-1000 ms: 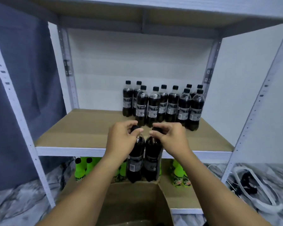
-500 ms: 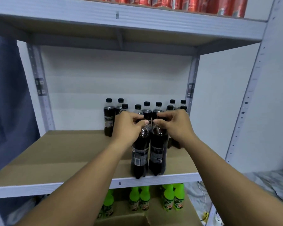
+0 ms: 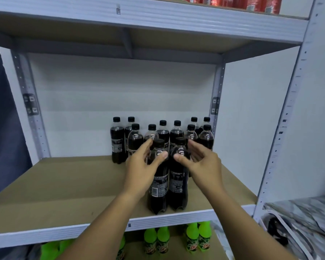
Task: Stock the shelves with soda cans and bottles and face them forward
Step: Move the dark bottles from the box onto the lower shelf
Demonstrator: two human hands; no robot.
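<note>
Standing upright side by side at the shelf [image 3: 68, 186] front edge, centre frame, two dark bottles [image 3: 159, 177] sit between the left hand [image 3: 142, 169] and right hand [image 3: 201, 166], fingers spread, thumbs touching.

Left hand [image 3: 141, 171] and right hand [image 3: 201, 162] reach forward, fingers loose.

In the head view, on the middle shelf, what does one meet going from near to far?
White metal front edge of the shelf → two dark plastic cola bottles with black caps at the front → cluster of dark cola bottles further back → white back wall.
</note>
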